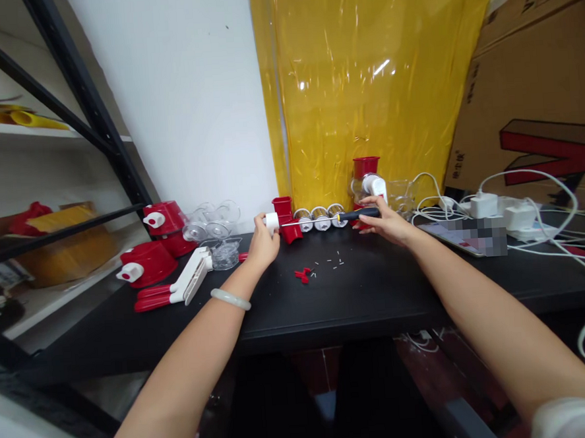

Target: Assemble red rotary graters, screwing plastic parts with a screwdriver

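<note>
My left hand (265,242) is closed around a white round plastic part (271,222), held above the table. My right hand (386,221) grips the dark handle of a screwdriver (359,213) with a yellow band. Its long shaft lies level and points left, the tip at or close to the white part; exact contact is too small to tell. Behind the shaft stand a red plastic housing (291,231) and several metal grater drums (321,218). Below, on the tabletop, lie a small red plastic piece (302,275) and several loose screws (335,264).
To the left are red bases with white knobs (144,266), white-and-red crank handles (178,289) and clear plastic parts (218,220). A red-and-white grater (368,175) stands at the back. On the right are a phone (459,237), white chargers (484,204) and looping cables.
</note>
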`<state>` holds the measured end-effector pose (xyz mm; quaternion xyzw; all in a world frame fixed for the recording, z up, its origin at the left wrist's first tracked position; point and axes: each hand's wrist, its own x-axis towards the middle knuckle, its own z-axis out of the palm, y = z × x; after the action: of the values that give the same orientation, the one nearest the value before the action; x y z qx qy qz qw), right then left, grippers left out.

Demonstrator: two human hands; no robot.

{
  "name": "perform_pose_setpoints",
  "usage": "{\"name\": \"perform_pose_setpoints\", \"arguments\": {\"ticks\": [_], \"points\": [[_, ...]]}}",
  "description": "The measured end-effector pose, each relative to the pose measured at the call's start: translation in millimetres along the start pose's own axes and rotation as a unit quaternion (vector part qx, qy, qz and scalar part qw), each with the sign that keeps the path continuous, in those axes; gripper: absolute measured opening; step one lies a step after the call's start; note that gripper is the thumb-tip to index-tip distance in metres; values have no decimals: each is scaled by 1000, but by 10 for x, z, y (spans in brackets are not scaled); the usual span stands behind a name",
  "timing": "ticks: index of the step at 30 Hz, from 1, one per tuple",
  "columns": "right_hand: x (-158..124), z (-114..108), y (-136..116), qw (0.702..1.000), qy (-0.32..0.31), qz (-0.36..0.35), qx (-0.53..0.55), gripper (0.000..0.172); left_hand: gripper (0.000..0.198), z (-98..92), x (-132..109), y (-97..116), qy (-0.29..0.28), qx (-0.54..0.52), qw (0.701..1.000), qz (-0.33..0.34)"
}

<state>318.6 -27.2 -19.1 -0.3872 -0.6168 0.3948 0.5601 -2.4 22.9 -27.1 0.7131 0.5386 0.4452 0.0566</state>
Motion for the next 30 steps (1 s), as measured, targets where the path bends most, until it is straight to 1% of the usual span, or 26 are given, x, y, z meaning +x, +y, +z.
{"name": "perform_pose_setpoints", "arguments": {"ticks": [3, 6, 9, 11, 14, 18, 23, 25, 28, 30], "points": [[19, -61, 25, 996, 0, -45, -75, 48, 53, 6, 9, -16, -3, -12, 1000, 5], [60, -118, 64, 982, 28, -106, -155, 41, 54, 19, 12, -30, -8, -22, 1000, 14], [84, -139, 83, 977, 52, -121, -168, 41, 54, 26, 12, -33, -10, -31, 999, 25], [82, -140, 76, 976, 53, -119, -175, 41, 54, 24, 12, -32, -5, -36, 999, 22], [67, -144, 52, 974, 36, -108, -198, 42, 53, 15, 12, -31, -4, -36, 999, 13], [57, -161, 42, 976, 19, -83, -203, 41, 52, 16, 19, -46, -7, -31, 999, 24], [57, -147, 52, 993, -12, -34, -116, 45, 53, 26, 36, -66, -11, -24, 999, 26], [60, -136, 50, 996, -8, -16, -88, 45, 53, 26, 36, -63, -17, -21, 999, 26], [65, -130, 38, 997, 2, 4, -76, 46, 53, 23, 27, -45, -24, -21, 999, 31], [64, -126, 28, 997, -10, 19, -74, 50, 52, 21, 21, -33, -25, -21, 999, 36]]}}
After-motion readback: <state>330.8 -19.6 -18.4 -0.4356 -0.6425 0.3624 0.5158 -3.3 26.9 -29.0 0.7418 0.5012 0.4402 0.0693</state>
